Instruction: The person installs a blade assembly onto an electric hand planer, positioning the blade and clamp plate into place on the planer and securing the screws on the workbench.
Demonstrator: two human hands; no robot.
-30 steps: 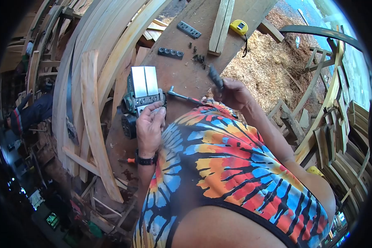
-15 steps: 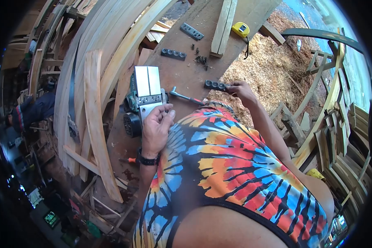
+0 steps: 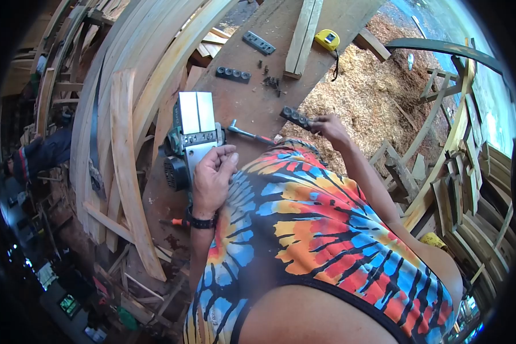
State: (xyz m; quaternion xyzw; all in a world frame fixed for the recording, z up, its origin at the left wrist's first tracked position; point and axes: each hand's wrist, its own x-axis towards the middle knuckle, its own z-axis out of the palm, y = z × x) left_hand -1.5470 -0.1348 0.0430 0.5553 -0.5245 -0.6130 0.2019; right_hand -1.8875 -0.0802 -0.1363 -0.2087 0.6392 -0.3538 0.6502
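Note:
My right hand (image 3: 330, 129) grips one end of a dark bar with round holes (image 3: 295, 117) over the bench edge. My left hand (image 3: 214, 173) has its fingers curled together beside an upturned electric planer (image 3: 196, 129); whatever they may hold is hidden. A T-handled tool (image 3: 243, 131) lies between the hands. Two more dark bars rest on the bench, one with round holes (image 3: 233, 74) and one flatter (image 3: 258, 43). Several small dark screws (image 3: 272, 82) are scattered near them.
Wooden strips (image 3: 305, 37) and a yellow tape measure (image 3: 327, 39) lie on the brown bench (image 3: 252, 103). An orange-handled tool (image 3: 178, 222) is at lower left. Curved planks (image 3: 133, 166) stand on the left; wood shavings (image 3: 361, 86) cover the ground. Another person's leg (image 3: 49, 152) shows far left.
The bar in my right hand has tilted, its outer end now higher. The bench and its items have shifted slightly left in view. My left hand stays by the planer.

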